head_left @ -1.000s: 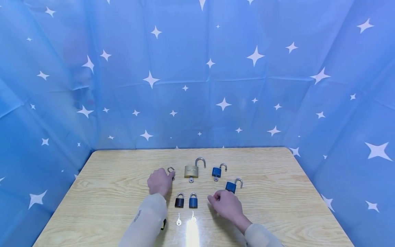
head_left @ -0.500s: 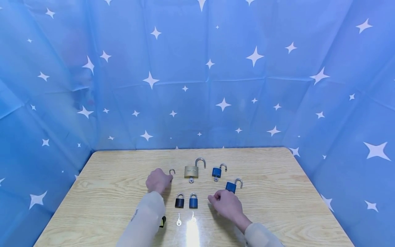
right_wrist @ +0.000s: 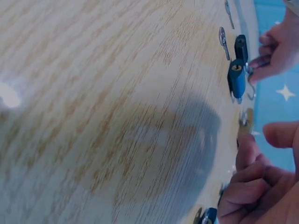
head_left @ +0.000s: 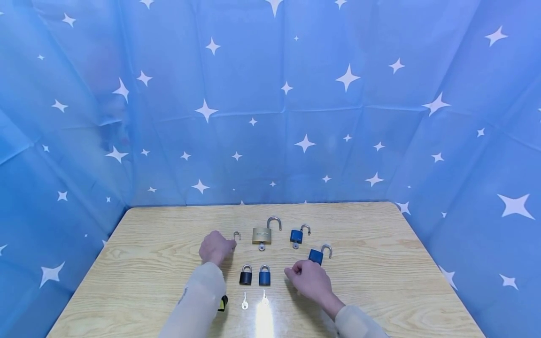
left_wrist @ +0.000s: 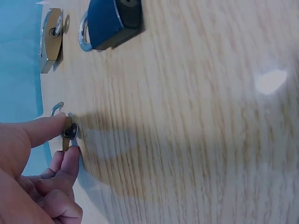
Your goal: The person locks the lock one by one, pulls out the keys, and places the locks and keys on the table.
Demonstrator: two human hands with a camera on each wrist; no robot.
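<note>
Left hand (head_left: 215, 248) has slid a tiny bit left, and the small brass lock (left_wrist: 65, 142) pinched at its fingertips, left of the frame's middle, has turned so its loop (head_left: 236, 232) points up the frame; the right hand (head_left: 311, 280), lower right and farther off, has loose, bent fingers holding nothing. A big brass lock (head_left: 262, 235) is near, just right.

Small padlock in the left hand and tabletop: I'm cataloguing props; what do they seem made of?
The small padlock looks like brass by its golden colour, finish unclear; its shackle is shiny, silvery, perhaps steel. The tabletop shows wood grain and glossy glare: varnished wood or laminate, perhaps.
</note>
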